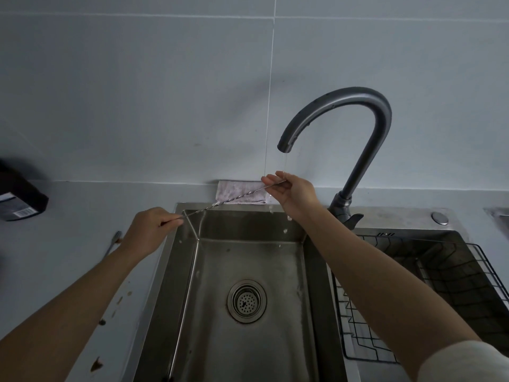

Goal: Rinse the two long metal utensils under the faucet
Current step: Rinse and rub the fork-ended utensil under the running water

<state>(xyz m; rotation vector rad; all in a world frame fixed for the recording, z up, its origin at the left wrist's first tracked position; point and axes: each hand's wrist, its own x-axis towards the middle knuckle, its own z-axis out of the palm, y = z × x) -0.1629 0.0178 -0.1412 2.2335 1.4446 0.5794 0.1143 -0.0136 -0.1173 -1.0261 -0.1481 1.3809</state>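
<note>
Spanning the lower half of the view, a pale grey tabletop meets a wall of large pale tiles, with brown stains dotted along its near left part. At the tabletop's far left edge sits one dark box with a barcode label. Just right of it, lying on the tabletop near the sink's left rim, is one long metal utensil, its fork-like end pointing toward the wall and partly hidden by the left forearm. The left hand hovers over the sink's back left corner, fingers curled shut around the near end of the second utensil, a twisted metal rod. That rod runs up and to the right across the sink's back rim. One steel sink basin has a single round drain strainer in its floor. One folded pale cloth lies against the wall behind the sink's back edge. The right hand is raised above that back edge, pinching the rod's far end between thumb and fingers, directly under a thin stream of water; drops fall below it. One dark gooseneck faucet arches from its base at the sink's back right corner. Right of the basin, one black wire rack sits in a second compartment, and a round metal cap lies on the back rim. A pale sleeve covers the right arm at the lower right corner.
</note>
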